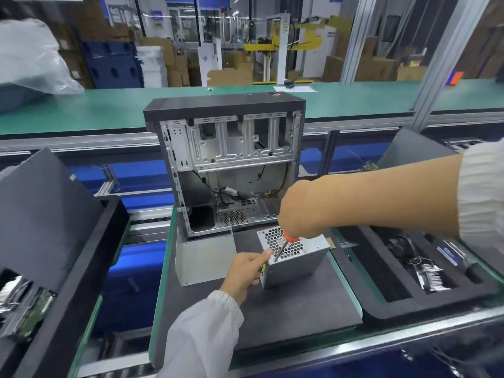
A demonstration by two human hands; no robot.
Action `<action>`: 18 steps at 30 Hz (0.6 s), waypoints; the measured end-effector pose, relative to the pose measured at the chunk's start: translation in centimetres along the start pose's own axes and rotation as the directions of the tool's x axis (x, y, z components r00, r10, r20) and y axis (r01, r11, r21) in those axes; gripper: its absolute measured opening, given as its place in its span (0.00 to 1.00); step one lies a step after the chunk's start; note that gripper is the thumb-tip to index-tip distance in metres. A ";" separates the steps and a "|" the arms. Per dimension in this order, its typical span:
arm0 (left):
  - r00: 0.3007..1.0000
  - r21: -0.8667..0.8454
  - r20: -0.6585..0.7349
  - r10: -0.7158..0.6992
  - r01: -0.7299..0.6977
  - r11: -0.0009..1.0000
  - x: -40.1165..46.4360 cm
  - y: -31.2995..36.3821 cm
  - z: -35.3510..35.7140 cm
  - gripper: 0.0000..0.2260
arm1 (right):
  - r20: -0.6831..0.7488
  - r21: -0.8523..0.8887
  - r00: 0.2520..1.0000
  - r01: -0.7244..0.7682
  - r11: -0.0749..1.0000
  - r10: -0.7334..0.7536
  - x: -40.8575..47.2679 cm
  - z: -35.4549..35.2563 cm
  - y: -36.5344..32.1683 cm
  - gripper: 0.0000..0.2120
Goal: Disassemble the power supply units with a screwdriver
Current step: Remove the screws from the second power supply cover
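Left hand steadies power supply; right hand apparently drives screwdriver.

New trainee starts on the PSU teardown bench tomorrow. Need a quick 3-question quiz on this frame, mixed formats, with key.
1. True or false: the power supply unit sits inside the computer case.
2. Which hand holds the screwdriver? A) left hand B) right hand C) neither
3. Fill in: the screwdriver tip meets the unit's ______ top panel, near the corner by the left hand.

Key:
1. False; it lies outside on the dark mat, in front of the case.
2. B; the left hand grips the unit's near corner.
3. Perforated (honeycomb holes).
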State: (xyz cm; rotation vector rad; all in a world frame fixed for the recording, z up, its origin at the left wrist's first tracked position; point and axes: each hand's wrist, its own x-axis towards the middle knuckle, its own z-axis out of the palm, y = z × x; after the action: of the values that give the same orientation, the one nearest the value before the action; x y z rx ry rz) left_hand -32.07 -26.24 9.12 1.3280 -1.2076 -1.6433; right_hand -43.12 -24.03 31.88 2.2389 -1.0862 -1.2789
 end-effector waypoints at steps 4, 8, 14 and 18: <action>0.999 -0.063 0.010 -0.030 0.031 0.998 -0.1 0.2 0.0 0.21 | -0.230 -0.238 0.972 -0.014 0.971 -0.042 0.1 0.6 -0.7 0.12; 0.999 -0.117 -0.006 -0.053 0.052 0.992 -0.7 0.8 0.5 0.22 | -0.383 -0.401 0.911 -0.012 0.916 -0.155 -0.4 0.9 -1.3 0.10; 0.997 -0.112 -0.022 -0.076 0.073 0.991 -1.4 1.3 0.6 0.20 | -0.177 -0.227 0.984 -0.021 0.974 -0.020 0.0 1.3 -0.9 0.11; 0.997 -0.101 -0.054 -0.059 0.054 0.993 -1.6 1.2 0.8 0.24 | -0.235 -0.290 0.972 -0.052 0.956 -0.018 -0.2 0.8 -1.5 0.14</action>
State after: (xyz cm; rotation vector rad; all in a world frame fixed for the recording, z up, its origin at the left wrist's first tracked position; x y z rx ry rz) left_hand -32.53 -24.92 10.80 1.3483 -1.0498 -1.6717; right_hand -43.17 -22.83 30.63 2.0848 -0.7705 -1.0554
